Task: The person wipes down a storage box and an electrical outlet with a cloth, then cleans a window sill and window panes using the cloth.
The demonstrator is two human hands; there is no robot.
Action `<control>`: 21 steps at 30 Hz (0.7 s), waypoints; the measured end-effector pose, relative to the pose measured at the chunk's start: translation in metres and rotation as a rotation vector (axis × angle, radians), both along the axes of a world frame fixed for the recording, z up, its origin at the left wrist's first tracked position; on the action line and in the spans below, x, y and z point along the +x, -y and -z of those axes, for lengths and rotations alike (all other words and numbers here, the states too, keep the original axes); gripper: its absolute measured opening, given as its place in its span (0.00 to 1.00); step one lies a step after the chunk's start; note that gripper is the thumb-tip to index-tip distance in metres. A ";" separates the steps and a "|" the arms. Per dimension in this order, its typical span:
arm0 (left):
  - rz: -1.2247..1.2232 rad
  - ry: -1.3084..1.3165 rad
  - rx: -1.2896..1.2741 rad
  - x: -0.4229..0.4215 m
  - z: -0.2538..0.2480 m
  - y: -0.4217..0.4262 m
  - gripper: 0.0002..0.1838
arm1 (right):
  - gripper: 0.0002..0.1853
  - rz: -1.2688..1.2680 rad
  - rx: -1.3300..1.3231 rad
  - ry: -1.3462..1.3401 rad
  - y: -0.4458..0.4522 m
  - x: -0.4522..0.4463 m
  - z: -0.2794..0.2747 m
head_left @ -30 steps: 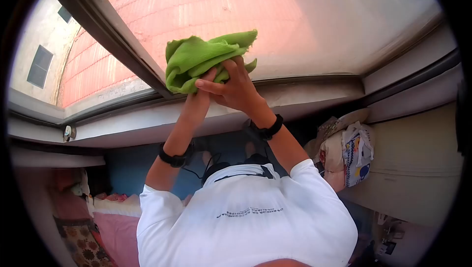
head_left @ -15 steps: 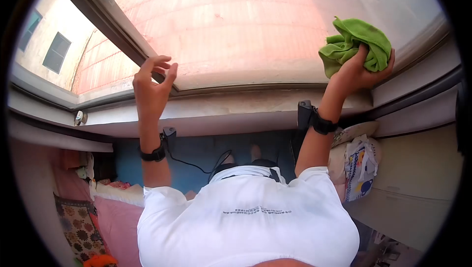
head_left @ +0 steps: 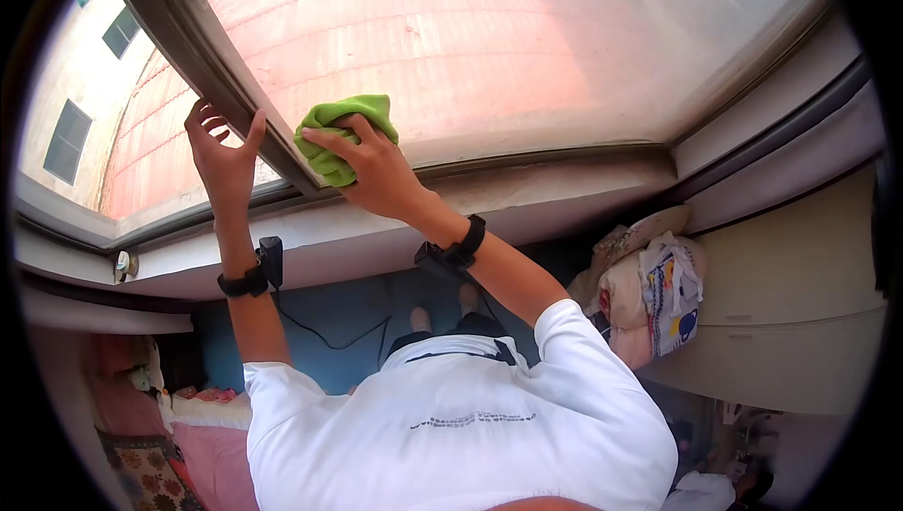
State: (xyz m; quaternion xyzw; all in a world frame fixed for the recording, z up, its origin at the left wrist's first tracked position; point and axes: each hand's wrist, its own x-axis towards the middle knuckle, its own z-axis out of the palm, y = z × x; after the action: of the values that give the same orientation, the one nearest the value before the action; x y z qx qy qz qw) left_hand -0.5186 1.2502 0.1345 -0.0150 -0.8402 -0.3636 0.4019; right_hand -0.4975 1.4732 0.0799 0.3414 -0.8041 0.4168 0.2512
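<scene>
A crumpled green cloth [head_left: 324, 161] is bunched under my right hand [head_left: 384, 167], which presses it to the window pane [head_left: 489, 59] near the pane's lower left corner. The fingers lie over the cloth and hide part of it. To the left, my left hand [head_left: 226, 158] grips the upright window frame [head_left: 246, 102], fingers curled at its left edge and thumb on its right side. Both wrists wear black straps with small dark devices.
Below the glass runs the window sill [head_left: 527, 189], with a small white fitting [head_left: 125, 266] at its left end. Folded bedding [head_left: 625, 309] is piled at right beside a pale cabinet [head_left: 790, 276]. A black cable [head_left: 324, 345] hangs over the blue floor. A pink-covered bed [head_left: 212, 445] stands at left.
My right hand has carried the green cloth from the right side of the pane across to the left. My left hand has moved from beside the frame onto it, and the view has shifted.
</scene>
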 end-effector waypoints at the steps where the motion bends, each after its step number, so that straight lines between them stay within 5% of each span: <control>1: -0.001 0.003 0.003 0.001 0.001 0.002 0.42 | 0.41 -0.017 0.008 0.063 -0.006 0.005 0.003; 5: 0.074 0.019 0.022 0.000 -0.002 0.008 0.41 | 0.37 0.148 -0.016 0.133 -0.077 0.013 0.026; 7: 0.081 0.013 0.030 -0.001 0.002 0.013 0.42 | 0.34 0.383 -0.098 -0.078 -0.132 0.001 0.022; 10: 0.148 0.003 -0.022 0.000 -0.001 0.015 0.39 | 0.24 0.716 -0.766 -0.218 -0.211 -0.035 -0.010; 13: 0.246 0.006 0.016 -0.001 0.009 0.026 0.39 | 0.20 0.684 -0.997 -0.368 -0.208 -0.049 -0.074; 15: 0.266 -0.019 0.066 0.003 0.015 0.027 0.36 | 0.25 0.666 -0.930 -0.341 -0.158 -0.050 -0.093; 17: 0.280 -0.059 0.093 -0.001 0.021 0.029 0.35 | 0.30 0.744 -0.487 -0.528 -0.089 -0.049 -0.089; 21: 0.314 -0.058 0.117 -0.006 0.023 0.028 0.35 | 0.35 0.181 -0.156 -0.335 0.029 -0.025 -0.040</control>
State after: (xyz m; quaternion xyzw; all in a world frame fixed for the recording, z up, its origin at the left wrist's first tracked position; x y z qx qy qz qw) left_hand -0.5241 1.2220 0.1117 -0.1331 -0.7930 -0.4695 0.3647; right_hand -0.5229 1.4439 0.1201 0.3117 -0.7438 0.3910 0.4435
